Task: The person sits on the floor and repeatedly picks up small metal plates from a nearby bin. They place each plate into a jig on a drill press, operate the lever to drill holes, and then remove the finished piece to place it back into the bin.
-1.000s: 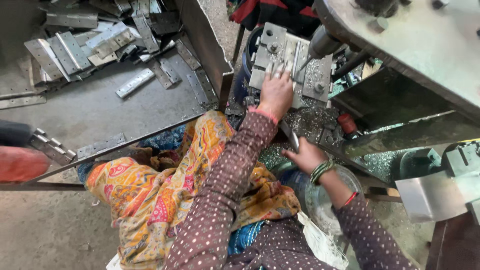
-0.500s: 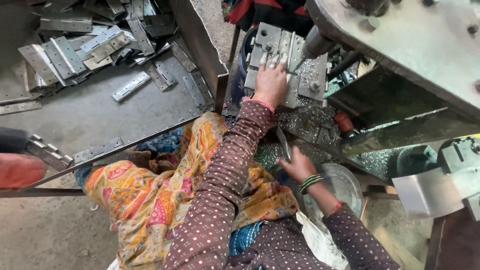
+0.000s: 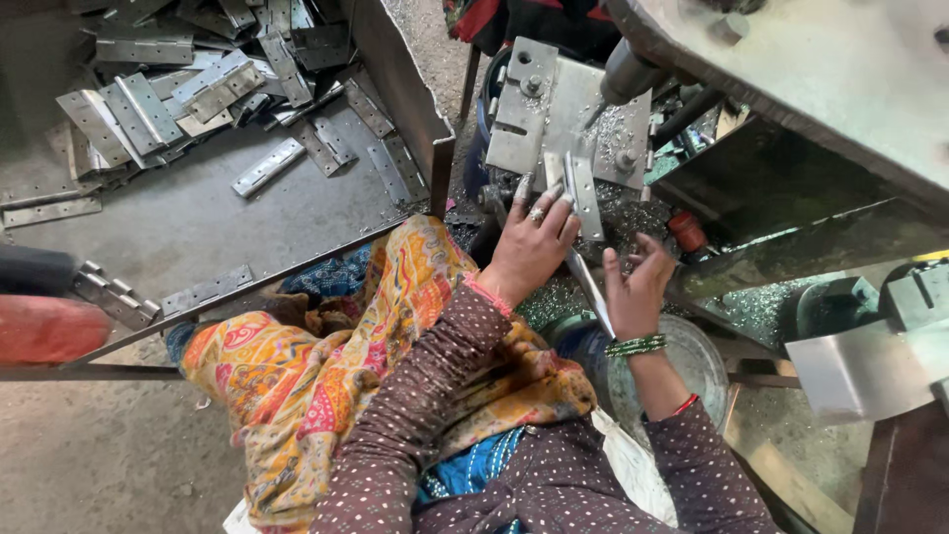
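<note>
Under the left hand (image 3: 532,242), hinge strip (image 3: 583,193)

Hinge tray (image 3: 395,89) left of drill plate (image 3: 554,109), bowl (image 3: 692,356) below

Grey metal tray (image 3: 198,222) strewn with loose steel hinges (image 3: 148,104).

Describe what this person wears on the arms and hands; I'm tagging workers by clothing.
Both arms wear long dark brown sleeves with small white dots. The left hand has a silver finger ring. The right hand has stacked green bangles at the wrist and a thin red thread further up.
</note>
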